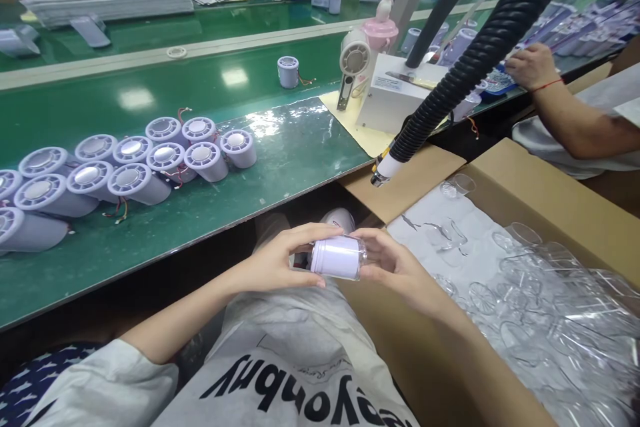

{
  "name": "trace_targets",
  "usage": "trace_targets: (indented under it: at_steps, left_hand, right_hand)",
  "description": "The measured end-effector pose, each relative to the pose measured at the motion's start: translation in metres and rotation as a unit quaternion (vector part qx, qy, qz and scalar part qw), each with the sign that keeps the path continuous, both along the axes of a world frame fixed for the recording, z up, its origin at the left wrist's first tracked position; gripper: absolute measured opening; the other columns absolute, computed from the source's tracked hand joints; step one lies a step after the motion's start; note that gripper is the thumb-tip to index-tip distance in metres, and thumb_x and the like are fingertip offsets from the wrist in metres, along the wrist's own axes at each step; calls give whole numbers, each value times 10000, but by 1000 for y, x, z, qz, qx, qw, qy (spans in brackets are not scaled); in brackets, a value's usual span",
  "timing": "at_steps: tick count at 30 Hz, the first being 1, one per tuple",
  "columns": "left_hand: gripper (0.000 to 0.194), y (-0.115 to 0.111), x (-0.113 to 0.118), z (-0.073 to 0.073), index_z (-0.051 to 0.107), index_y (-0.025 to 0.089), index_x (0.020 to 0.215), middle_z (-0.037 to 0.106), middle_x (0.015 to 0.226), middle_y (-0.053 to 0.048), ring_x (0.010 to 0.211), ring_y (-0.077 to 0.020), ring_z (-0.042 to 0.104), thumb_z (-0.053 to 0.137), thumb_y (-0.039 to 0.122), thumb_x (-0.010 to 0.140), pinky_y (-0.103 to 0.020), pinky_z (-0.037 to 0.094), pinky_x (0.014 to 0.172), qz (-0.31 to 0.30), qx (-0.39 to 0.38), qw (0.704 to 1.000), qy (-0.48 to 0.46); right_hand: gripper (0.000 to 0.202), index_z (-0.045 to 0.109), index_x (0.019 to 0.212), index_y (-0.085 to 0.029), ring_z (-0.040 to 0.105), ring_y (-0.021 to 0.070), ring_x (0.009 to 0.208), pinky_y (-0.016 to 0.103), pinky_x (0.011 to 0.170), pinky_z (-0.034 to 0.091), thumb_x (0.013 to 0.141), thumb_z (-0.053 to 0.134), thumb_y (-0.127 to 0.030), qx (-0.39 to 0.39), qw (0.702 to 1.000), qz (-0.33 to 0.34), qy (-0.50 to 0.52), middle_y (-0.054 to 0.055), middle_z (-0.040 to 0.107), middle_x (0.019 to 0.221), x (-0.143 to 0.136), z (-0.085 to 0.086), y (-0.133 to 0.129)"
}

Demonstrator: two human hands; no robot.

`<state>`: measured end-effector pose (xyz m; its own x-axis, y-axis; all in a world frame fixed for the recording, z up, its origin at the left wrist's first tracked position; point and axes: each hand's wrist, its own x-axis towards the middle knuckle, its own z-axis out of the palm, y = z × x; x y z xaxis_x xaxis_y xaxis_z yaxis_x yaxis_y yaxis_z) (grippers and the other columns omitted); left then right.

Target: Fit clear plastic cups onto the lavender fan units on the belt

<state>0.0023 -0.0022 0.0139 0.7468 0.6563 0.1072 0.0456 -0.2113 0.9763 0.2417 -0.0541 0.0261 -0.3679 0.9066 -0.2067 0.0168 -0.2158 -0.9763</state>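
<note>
Above my lap, both hands hold a lavender cylindrical housing [333, 256] lying on its side. A clear plastic cup [362, 257] surrounds its right part. My left hand [287, 257] grips the housing's left end, with thumb below and fingers above. My right hand [387, 257] is closed around the clear cup's end. On the green bench to the left stand several similar lavender cylinders [140, 183] with round grilled tops and thin coloured wires. One more lavender cylinder [288, 72] stands apart, farther back.
At my right, a cardboard box [555, 197] contains several clear plastic cups [540, 287]. A black corrugated hose [480, 47] hangs over its near corner. A white device [390, 90] and handheld fan [354, 60] stand on the bench [295, 147]. Co-workers' hands [535, 67] appear right and across.
</note>
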Motion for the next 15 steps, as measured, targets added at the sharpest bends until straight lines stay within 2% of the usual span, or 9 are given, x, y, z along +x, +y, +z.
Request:
trace_targets:
  at_steps: [6,10,15]
  left_hand:
    - [754,-1,0,1,508,277,1376,522,1415,-124,1301,-292,502,812,267,686,-432,447,1059,6,-6,1000,-1]
    - [758,-2,0,1,501,287,1381,520,1413,-128,1302,-300,498,810,261,690,-446,455,1051,2,-12,1000,-3]
    - [756,-2,0,0,508,281,1376,513,1420,-125,1316,-298,484,814,249,685,-446,451,1060,-1,-17,1000,-6]
  right_hand:
    - [366,535,1147,-226,663,168,782,293,713,557,864,669,-415,-41,999,-2,17,33,661,950,0,-7,-1]
    - [418,540,1111,-201,683,167,699,316,674,594,847,661,-502,-84,995,-16,42,38,655,921,-3,-9,1]
    - [470,564,999,-155,685,150,640,242,598,583,841,626,-593,-156,985,-15,75,46,680,803,-9,-6,1]
